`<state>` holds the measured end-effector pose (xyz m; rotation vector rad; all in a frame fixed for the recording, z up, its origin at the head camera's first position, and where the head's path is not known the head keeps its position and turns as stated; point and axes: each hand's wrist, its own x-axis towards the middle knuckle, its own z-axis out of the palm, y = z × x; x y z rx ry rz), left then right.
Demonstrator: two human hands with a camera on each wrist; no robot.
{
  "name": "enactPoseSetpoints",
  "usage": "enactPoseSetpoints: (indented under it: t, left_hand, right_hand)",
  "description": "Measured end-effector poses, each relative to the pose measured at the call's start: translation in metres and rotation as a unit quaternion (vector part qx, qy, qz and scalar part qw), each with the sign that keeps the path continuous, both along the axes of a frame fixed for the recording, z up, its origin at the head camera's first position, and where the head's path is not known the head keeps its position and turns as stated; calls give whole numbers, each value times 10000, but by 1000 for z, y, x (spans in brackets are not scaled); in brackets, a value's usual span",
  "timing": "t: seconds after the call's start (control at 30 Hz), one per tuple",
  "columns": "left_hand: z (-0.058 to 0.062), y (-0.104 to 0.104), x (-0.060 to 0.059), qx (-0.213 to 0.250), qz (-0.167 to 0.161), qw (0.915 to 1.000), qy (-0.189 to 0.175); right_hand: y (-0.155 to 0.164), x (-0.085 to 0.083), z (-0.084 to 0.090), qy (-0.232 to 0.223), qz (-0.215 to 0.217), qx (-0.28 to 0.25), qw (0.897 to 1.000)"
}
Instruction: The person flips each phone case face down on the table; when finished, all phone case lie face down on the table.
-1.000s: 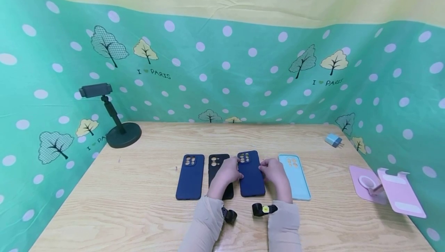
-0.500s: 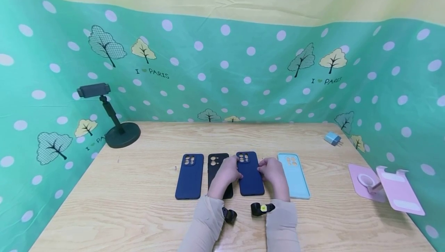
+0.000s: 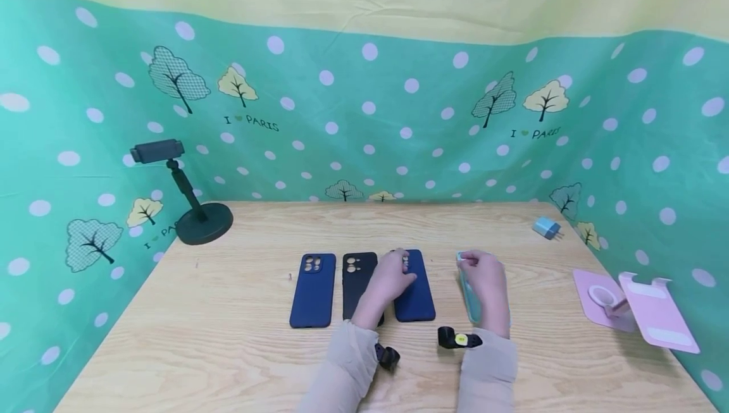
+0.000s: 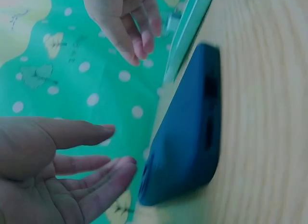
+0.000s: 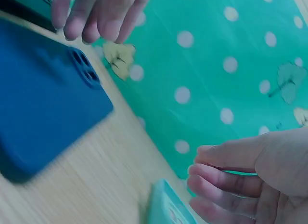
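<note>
Green polka-dot cloth with little trees backs a pale wooden table (image 3: pixel 228 312), on which four phone cases lie in a row at the centre of the frame, long axes running away from the person, camera cutouts at the far ends. The left hand (image 3: pixel 393 277) lies over the far end of the dark blue case (image 3: pixel 414 296), third from the left; the left wrist view shows its fingers (image 4: pixel 91 171) straight and relaxed, gripping nothing. The right hand (image 3: pixel 486 277) is at the light blue case (image 3: pixel 470 296) just to the right, nearer to it than the left hand; the case looks tipped up on its long edge, and the fingers (image 5: pixel 226 180) seem to curl at its far end, though contact is not plainly shown. Farther left lie a black case (image 3: pixel 355 274) and another blue case (image 3: pixel 313 289). A phone stand (image 3: pixel 193 210) sits at mid-left, a pink holder (image 3: pixel 643 312) at right, a small charger (image 3: pixel 547 229) beyond.
</note>
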<state>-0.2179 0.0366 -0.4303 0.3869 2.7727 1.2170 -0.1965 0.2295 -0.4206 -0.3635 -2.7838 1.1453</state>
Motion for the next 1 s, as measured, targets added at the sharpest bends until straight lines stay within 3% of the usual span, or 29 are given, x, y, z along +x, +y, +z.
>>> enactPoseSetpoints:
  t: [0.17, 0.43, 0.6, 0.9, 1.0]
  left_hand:
    - [-7, 25, 4, 295, -261, 9990, 206]
    - [-16, 61, 4, 634, -511, 9958, -421]
    - [-21, 73, 0, 498, -550, 9947, -718]
    - [-26, 81, -1, 448, -532, 9940, -838]
    - [-26, 80, 0, 547, -420, 9922, -1034]
  right_hand:
    - [27, 5, 0, -332, -384, 221, 9985]
    - [58, 12, -12, -1003, -1003, 200, 9897]
    - [65, 14, -18, -1226, -915, 80, 9882]
    - [57, 8, -25, -1036, -817, 120, 9912]
    - [53, 3, -27, -999, -672, 148, 9926]
